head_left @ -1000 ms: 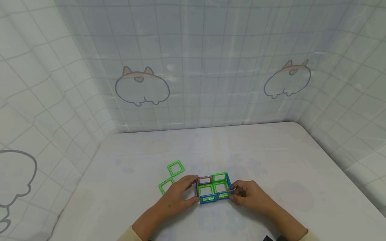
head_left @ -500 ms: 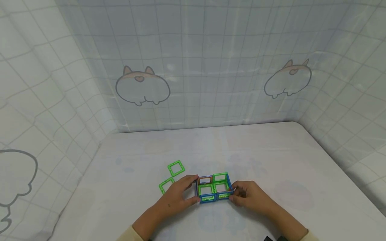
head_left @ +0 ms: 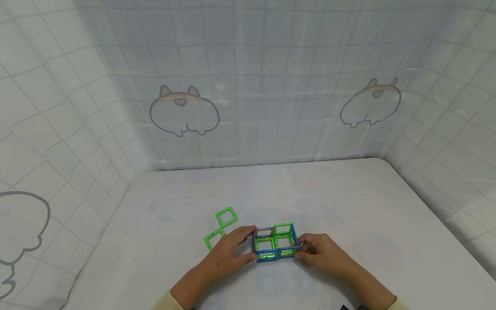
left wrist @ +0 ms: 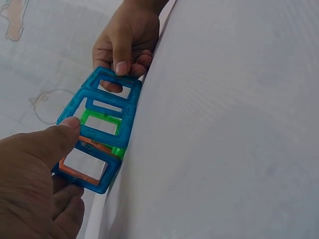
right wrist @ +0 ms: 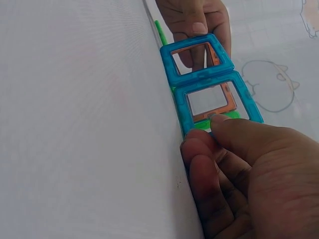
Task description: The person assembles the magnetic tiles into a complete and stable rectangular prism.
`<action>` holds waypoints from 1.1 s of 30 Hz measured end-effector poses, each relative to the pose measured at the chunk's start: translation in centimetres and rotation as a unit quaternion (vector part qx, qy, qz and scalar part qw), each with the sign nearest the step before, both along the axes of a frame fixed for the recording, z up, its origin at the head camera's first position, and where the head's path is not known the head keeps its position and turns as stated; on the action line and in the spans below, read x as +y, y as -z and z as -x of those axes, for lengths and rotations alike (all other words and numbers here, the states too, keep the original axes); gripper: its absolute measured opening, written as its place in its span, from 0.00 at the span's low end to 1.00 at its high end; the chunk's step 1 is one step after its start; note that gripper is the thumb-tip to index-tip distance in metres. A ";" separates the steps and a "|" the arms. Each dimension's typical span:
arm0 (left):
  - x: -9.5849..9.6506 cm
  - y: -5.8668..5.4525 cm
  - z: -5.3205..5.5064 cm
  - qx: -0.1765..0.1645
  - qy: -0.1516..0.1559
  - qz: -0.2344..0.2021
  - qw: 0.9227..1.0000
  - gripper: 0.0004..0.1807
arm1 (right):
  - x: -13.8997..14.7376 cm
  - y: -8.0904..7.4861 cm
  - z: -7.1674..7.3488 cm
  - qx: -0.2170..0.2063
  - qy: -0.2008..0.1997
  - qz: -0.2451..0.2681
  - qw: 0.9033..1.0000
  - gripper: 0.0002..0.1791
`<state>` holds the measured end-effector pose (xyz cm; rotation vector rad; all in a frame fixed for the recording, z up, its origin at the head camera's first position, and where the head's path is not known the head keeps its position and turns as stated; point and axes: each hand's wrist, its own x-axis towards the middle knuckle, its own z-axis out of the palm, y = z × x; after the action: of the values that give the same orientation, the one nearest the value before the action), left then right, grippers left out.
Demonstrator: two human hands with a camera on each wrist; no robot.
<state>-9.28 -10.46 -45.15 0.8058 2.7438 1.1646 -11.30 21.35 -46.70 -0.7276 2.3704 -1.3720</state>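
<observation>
An open-topped box of magnetic tiles (head_left: 277, 252) stands on the table, two squares long, with blue, green and orange square frames. My left hand (head_left: 222, 255) holds its left end, thumb at the near corner and fingers at the far corner. In the left wrist view, the left thumb (left wrist: 67, 130) lies on a blue tile's edge. At the other end, my right hand (head_left: 319, 252) grips the right side with thumb and curled fingers. The right wrist view shows the right thumb (right wrist: 249, 132) against a blue tile (right wrist: 249, 97); part of the box's end is hidden behind that hand.
Two loose green square tiles lie flat left of the box: the farther green tile (head_left: 226, 217) and a nearer green tile (head_left: 212, 237), partly covered by the left hand. White grid-patterned curtains (head_left: 248, 86) with cartoon drawings enclose the white table (head_left: 372, 202) at the back and sides.
</observation>
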 end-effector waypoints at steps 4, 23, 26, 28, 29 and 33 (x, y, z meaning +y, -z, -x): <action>-0.3 -0.3 -0.1 0.022 -0.015 0.035 0.999 0.43 | 0.0 -0.2 -0.1 0.000 0.003 -0.007 1.000 0.11; -5.3 -1.5 2.1 0.017 -0.192 0.204 0.960 0.39 | 0.2 -0.6 0.4 -0.024 0.006 0.004 1.000 0.12; -5.5 -1.8 2.0 -0.003 -0.195 0.225 0.955 0.42 | 0.3 -0.5 0.4 -0.021 0.000 0.008 1.000 0.12; -5.5 -2.0 1.9 -0.003 -0.193 0.239 0.952 0.44 | 0.3 -0.5 0.4 -0.019 -0.002 0.008 1.000 0.11; -5.5 -2.0 1.8 -0.001 -0.191 0.247 0.950 0.44 | 0.3 -0.5 0.4 -0.017 -0.002 0.007 1.000 0.11; -5.5 -2.4 1.6 -0.001 -0.190 0.269 0.944 0.39 | 0.4 -0.4 0.5 -0.016 -0.001 0.003 1.000 0.11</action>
<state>-10.89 -15.99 -42.79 0.2176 3.0606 0.3778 -11.84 21.75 -46.27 -0.7045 2.3403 -1.3805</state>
